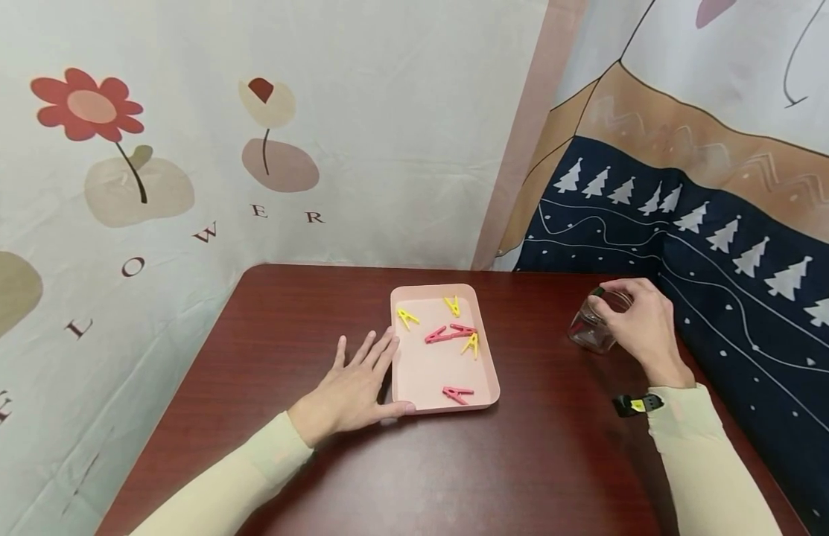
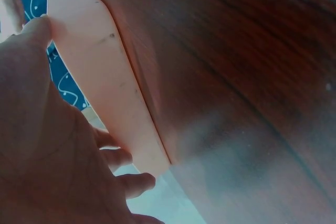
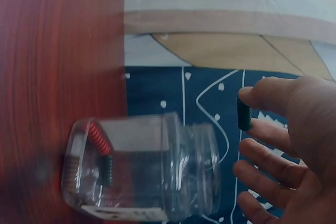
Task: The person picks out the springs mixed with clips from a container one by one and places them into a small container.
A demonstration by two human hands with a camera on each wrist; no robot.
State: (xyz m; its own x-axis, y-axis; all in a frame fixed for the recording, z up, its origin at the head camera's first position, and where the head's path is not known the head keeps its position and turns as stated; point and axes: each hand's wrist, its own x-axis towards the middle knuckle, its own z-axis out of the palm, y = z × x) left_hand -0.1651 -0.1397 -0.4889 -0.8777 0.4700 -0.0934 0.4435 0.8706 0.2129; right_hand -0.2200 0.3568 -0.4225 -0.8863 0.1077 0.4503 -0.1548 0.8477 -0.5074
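A pink tray (image 1: 424,383) on the table holds several small yellow clothespins (image 1: 406,318) and red clothespins (image 1: 457,394). Against its left edge rests my left hand (image 1: 350,394), fingers straight and spread, thumb at the near corner; the left wrist view shows the tray's side wall (image 2: 100,51) beside the fingers. At the right, my right hand (image 1: 642,320) pinches a small dark green spring-like piece (image 3: 244,114) between thumb and index finger, just beyond the mouth of a clear jar (image 3: 136,166). Inside the jar lie a red coil (image 3: 98,136) and a dark green coil (image 3: 107,169).
The dark red-brown wooden table (image 1: 521,476) meets a pale curtain with flower prints (image 1: 387,149) at the back. A navy cloth with white trees (image 1: 722,298) hangs along the right side. A dark wristband (image 1: 638,405) is on the right wrist.
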